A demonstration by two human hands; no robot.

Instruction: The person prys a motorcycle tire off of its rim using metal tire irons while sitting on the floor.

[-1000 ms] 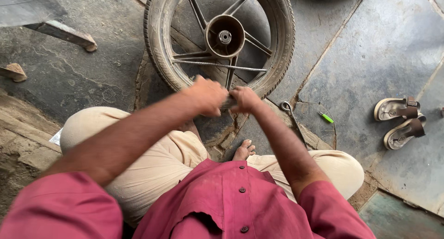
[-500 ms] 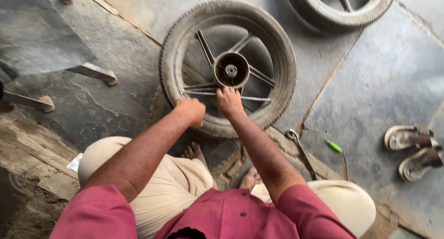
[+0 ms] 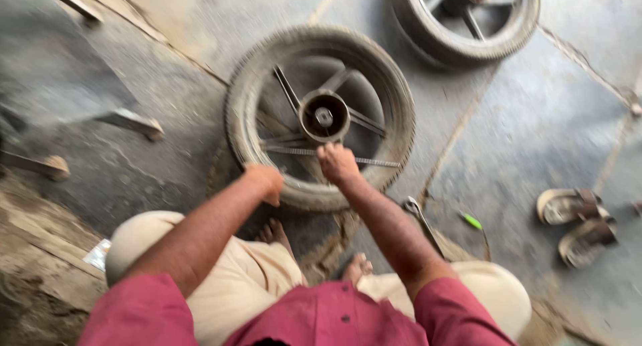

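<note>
both hands have moved up the wheel (image 3: 319, 115): right hand (image 3: 336, 162) now clenched at the spokes, left hand (image 3: 266, 183) closed on the tyre (image 3: 241, 118)

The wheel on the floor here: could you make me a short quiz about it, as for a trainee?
1. True or false: the right hand is over the spokes of the wheel.
2. Where is the left hand? A) on the near tyre edge B) on the sandals C) on the second wheel
3. What lies across the wheel beside the right hand?

Key: 1 true. 2 A. 3 A long thin ridged rod.
</note>
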